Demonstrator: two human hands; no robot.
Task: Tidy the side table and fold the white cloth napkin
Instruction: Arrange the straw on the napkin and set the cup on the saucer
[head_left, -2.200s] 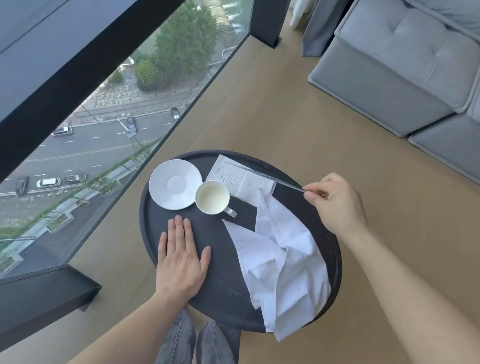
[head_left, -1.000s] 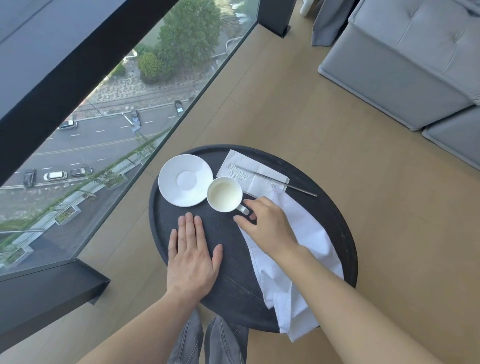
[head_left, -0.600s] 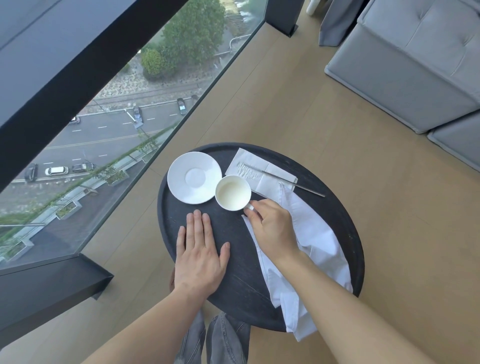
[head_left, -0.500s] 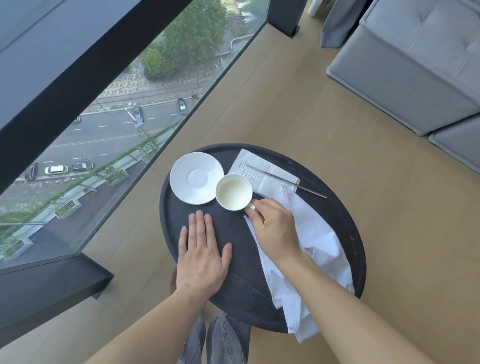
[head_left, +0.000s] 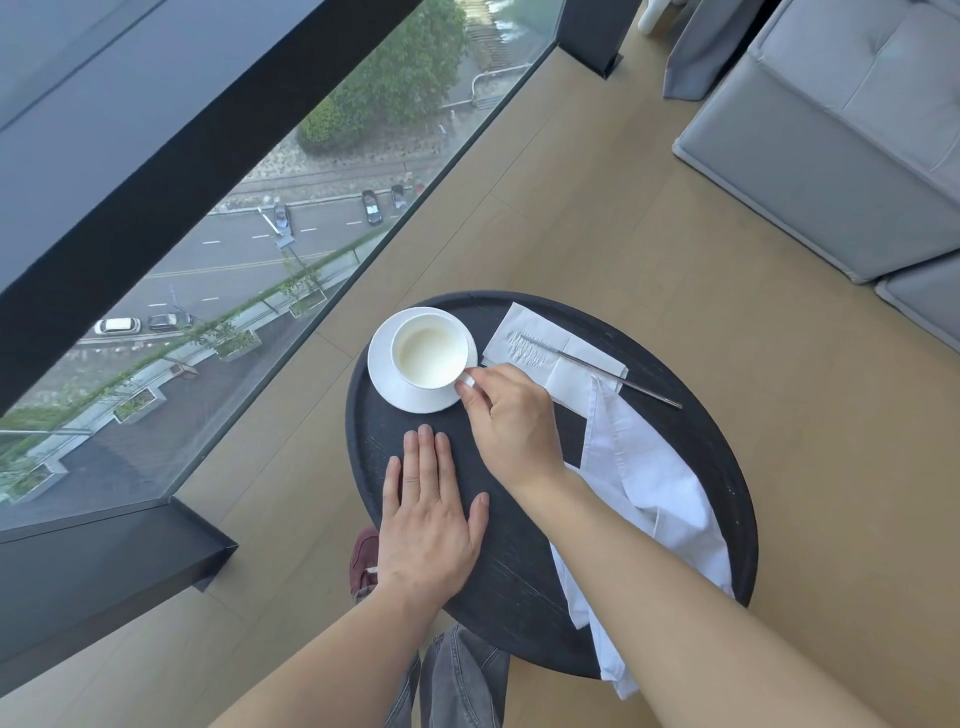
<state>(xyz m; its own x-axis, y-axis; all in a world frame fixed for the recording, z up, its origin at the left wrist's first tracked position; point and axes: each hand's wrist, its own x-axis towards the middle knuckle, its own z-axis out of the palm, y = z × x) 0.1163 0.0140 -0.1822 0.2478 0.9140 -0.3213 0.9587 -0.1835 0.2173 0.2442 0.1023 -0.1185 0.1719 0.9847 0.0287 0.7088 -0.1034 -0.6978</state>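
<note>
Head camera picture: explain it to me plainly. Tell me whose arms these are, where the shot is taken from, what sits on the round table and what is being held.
There is no machine here. A person wears a wide-angle camera on the head, looking down at their own bare arms. The left hand lies flat on the round black side table. The right hand pinches the handle of a white cup, which is over a white saucer; whether it has touched down is unclear. Beyond it lies a paper napkin with a thin metal stick on it. The white cloth napkin lies crumpled, unfolded, hanging over the near edge.
</note>
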